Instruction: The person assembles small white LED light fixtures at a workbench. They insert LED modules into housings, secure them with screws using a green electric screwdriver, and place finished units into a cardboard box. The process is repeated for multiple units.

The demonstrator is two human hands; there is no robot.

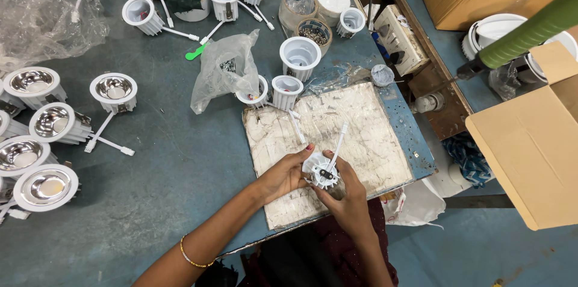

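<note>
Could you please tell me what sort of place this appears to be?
Probably a small workshop for assembling light fittings. Both hands hold a white finned lamp housing over a scuffed work board; finished reflector downlights and empty white housings cover the blue table.

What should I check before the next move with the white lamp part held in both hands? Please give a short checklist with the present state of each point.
1. Both hands on the part: ok. The left hand and the right hand grip the white finned lamp housing.
2. Part held over the work board, not past the table edge: ok.
3. White cable of the housing free, not trapped: ok, it sticks up clear of the fingers.
4. Clip on the housing seated: cannot tell, too small.
5. Spare white housings within reach: ok, they stand at the board's far edge.
6. Plastic bag clear of the hands: ok.
</note>
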